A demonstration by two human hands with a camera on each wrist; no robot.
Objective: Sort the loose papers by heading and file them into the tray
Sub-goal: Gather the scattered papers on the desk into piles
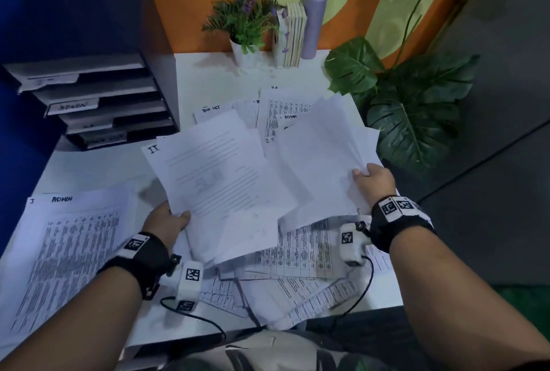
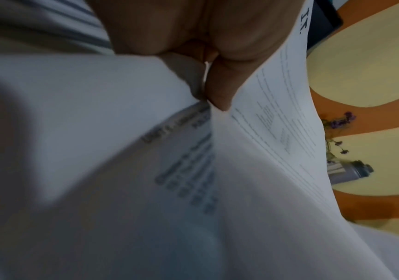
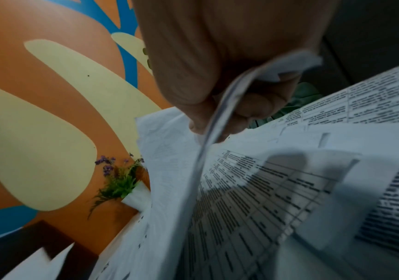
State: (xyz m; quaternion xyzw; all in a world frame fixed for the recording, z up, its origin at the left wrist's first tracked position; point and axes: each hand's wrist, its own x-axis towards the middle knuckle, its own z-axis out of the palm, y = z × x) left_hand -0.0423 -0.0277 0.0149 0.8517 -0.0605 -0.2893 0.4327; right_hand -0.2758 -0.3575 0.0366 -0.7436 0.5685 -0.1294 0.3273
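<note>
My left hand [image 1: 166,220] pinches the near edge of a few sheets [image 1: 214,174], the lower one headed "I.T." [image 2: 277,117], lifted over the table's middle. My right hand [image 1: 373,178] grips a thicker sheaf of papers [image 1: 321,156] by its right edge; the sheaf's edge [image 3: 217,121] runs between thumb and fingers. Loose printed papers [image 1: 300,254] lie under both. A sheet headed "ADMIN" [image 1: 68,248] lies flat at the near left. The dark multi-tier file tray [image 1: 98,103] with labelled shelves stands at the far left.
A potted purple flower [image 1: 247,25], a few books [image 1: 293,34] and a grey bottle [image 1: 315,16] stand at the back by the orange wall. A large leafy plant [image 1: 407,109] crowds the table's right edge. More headed sheets [image 1: 273,109] lie behind the held papers.
</note>
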